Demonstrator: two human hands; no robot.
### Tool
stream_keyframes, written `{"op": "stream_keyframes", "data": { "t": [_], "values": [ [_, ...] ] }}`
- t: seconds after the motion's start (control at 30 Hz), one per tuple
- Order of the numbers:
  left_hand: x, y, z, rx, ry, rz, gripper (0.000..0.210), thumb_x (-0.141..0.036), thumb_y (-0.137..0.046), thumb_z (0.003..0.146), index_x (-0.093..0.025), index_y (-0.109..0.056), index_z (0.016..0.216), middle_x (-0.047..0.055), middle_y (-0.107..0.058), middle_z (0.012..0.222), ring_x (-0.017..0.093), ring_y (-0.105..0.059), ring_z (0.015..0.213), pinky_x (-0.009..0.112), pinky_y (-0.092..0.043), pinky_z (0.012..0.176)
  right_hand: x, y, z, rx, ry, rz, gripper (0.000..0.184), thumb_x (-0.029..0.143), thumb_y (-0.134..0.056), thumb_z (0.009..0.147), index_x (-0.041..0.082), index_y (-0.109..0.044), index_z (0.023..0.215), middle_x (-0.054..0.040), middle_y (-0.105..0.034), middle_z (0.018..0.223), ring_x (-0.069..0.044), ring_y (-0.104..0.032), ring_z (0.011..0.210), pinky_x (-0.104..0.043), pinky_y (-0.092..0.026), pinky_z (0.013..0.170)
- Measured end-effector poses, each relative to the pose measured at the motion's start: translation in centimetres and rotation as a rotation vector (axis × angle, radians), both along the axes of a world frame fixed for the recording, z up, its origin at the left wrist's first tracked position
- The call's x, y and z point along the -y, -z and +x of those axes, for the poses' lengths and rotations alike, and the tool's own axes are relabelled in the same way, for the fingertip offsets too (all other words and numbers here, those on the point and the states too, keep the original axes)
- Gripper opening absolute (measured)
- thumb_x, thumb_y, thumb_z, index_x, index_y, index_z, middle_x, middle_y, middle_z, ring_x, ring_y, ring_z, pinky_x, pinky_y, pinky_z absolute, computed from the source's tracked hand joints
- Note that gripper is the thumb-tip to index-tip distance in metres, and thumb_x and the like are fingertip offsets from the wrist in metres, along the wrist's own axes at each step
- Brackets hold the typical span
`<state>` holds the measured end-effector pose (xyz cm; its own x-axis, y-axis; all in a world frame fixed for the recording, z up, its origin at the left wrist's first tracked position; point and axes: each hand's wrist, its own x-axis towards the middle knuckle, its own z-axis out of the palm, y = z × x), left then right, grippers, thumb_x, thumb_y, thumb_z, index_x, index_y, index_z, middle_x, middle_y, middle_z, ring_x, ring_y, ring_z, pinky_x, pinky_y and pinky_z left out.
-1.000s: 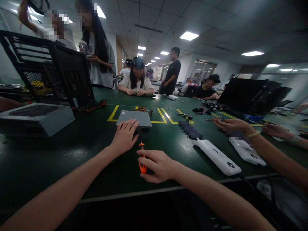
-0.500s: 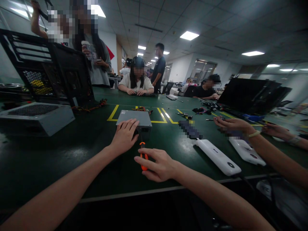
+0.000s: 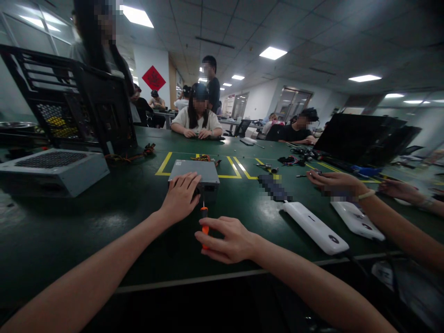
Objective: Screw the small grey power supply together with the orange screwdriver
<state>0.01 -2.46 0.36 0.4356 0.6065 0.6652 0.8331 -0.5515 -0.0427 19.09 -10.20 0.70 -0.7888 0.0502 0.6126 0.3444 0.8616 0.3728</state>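
A grey computer power supply unit (image 3: 201, 172) sits on the green table in front of me. My left hand (image 3: 180, 196) grips its near left corner, fingers across the top and thumb down at the near side. In my right hand (image 3: 225, 238) is a screwdriver (image 3: 204, 213) with an orange and dark handle, pinched between thumb and fingers. Its shaft points away from me to the near face of the unit. Whether the tip sits in a screw is too small to tell.
Another power supply unit (image 3: 76, 173) and an open black computer case (image 3: 100, 108) stand at left. A white power strip (image 3: 314, 226) lies right of my right hand. Beyond it, a co-worker's hand (image 3: 338, 185) holds a small dark object. Black panels (image 3: 360, 138) stand at far right.
The screwdriver handle has turned in my right fingers; its dark part now shows. My left hand stays on the unit. In the background, standing people have shifted left.
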Motion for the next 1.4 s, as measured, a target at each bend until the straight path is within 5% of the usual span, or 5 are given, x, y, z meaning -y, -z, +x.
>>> {"op": "stream_keyframes", "data": {
  "t": [0.6, 0.8, 0.97, 1.17, 1.4],
  "values": [
    [0.15, -0.27, 0.04, -0.014, -0.009, -0.013, 0.047, -0.026, -0.047, 0.082, -0.016, -0.043, 0.128, 0.011, -0.046, 0.134, 0.026, -0.04, 0.123, 0.043, -0.027, 0.102, -0.14, 0.08, -0.09, -0.069, -0.035, -0.089, 0.033, 0.043, -0.05, 0.085, 0.013, -0.049, 0.097, -0.0126, -0.063, 0.101, -0.012, -0.062, 0.071, -0.022, -0.049, 0.059],
    [0.21, -0.37, 0.14, -0.015, -0.013, -0.007, 0.047, -0.025, -0.047, 0.082, -0.016, -0.043, 0.128, 0.011, -0.046, 0.134, 0.026, -0.04, 0.123, 0.043, -0.028, 0.101, -0.06, 0.02, 0.1, 0.019, -0.012, -0.054, 0.033, 0.034, -0.047, 0.087, 0.015, -0.048, 0.114, -0.0143, -0.059, 0.11, -0.014, -0.062, 0.079, -0.024, -0.05, 0.065],
    [0.28, -0.4, 0.11, -0.027, -0.018, -0.014, 0.047, -0.026, -0.046, 0.083, -0.015, -0.043, 0.128, 0.011, -0.046, 0.134, 0.026, -0.04, 0.123, 0.043, -0.028, 0.102, -0.35, 0.31, -0.02, -0.042, -0.049, -0.059, 0.029, 0.039, -0.052, 0.085, 0.013, -0.051, 0.097, -0.0114, -0.063, 0.103, -0.011, -0.06, 0.069, -0.022, -0.049, 0.06],
    [0.14, -0.27, 0.07, -0.013, -0.015, -0.009, 0.048, -0.026, -0.047, 0.082, -0.016, -0.043, 0.128, 0.012, -0.046, 0.135, 0.026, -0.04, 0.123, 0.044, -0.028, 0.101, -0.09, -0.11, -0.1, 0.013, -0.033, -0.068, 0.033, 0.035, -0.045, 0.087, 0.012, -0.049, 0.111, -0.0159, -0.059, 0.107, -0.016, -0.061, 0.089, -0.024, -0.05, 0.068],
    [0.25, -0.37, 0.03, -0.011, -0.004, -0.024, 0.048, -0.026, -0.046, 0.082, -0.017, -0.042, 0.129, 0.012, -0.046, 0.135, 0.027, -0.04, 0.124, 0.045, -0.028, 0.102, -0.29, 0.27, -0.16, -0.036, -0.038, -0.107, 0.03, 0.04, -0.05, 0.086, 0.013, -0.05, 0.098, -0.0121, -0.062, 0.103, -0.011, -0.06, 0.072, -0.021, -0.049, 0.061]
  ]
}}
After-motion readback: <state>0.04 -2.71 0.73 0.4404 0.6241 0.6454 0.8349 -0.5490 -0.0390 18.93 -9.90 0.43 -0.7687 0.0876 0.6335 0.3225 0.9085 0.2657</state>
